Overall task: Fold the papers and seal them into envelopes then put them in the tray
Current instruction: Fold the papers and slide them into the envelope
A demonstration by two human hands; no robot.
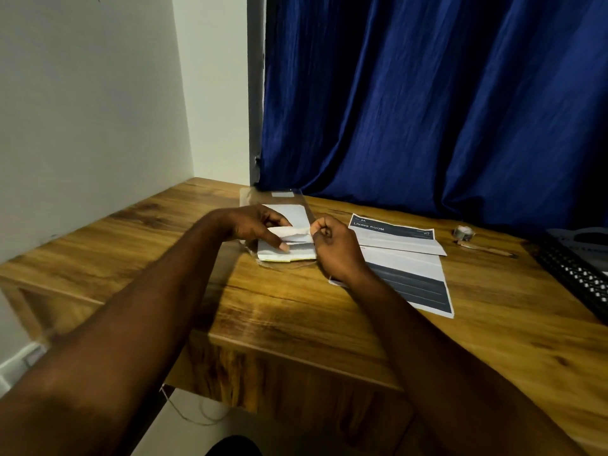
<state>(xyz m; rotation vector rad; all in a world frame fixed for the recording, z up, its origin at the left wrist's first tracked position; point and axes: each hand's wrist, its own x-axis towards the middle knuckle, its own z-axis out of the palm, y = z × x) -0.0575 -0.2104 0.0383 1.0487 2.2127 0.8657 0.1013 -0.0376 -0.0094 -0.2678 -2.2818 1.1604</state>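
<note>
Near the desk's (296, 324) back edge, left hand (253, 225) and right hand (332, 248) each pinch one white envelope (292, 232) above the envelope pack (286, 253), beside two printed papers (408, 278), one tape roll (464, 232) and, at the right edge, one black tray (572, 268).

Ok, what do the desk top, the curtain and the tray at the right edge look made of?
Desk top: wood or wood-look laminate, streaky grain, slight sheen. Curtain: blue cloth, soft hanging folds, fine creases. Tray: black perforated mesh, metal or plastic, cannot tell which.
</note>
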